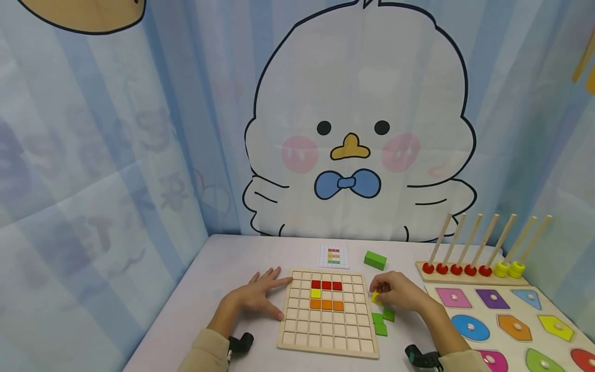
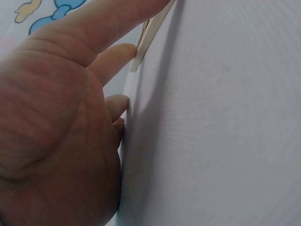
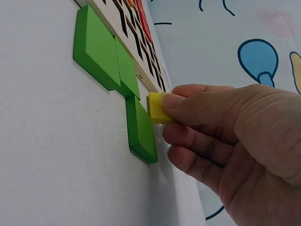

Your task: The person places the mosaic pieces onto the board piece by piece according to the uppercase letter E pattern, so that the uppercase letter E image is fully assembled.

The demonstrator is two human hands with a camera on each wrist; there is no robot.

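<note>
A wooden grid board [image 1: 327,341] lies on the table, with a row of red tiles [image 1: 327,285], one yellow tile [image 1: 315,293] under its left end and a row of orange tiles [image 1: 327,305] below that. Fingers spread, my left hand [image 1: 255,295] rests at the board's left edge, index finger and thumb touching the frame. My right hand [image 1: 398,292] pinches a yellow tile [image 3: 157,109] between thumb and fingers, just off the board's right side. Close beneath it, several green tiles [image 3: 96,52] lie flat on the table along that edge.
Behind the board lie a small printed pattern card [image 1: 333,257] and a green block [image 1: 375,260]. To the right stands a peg rack [image 1: 474,278] with red and yellow beads on upright rods. In front of it lies a shape puzzle board [image 1: 492,305] with knobbed pieces.
</note>
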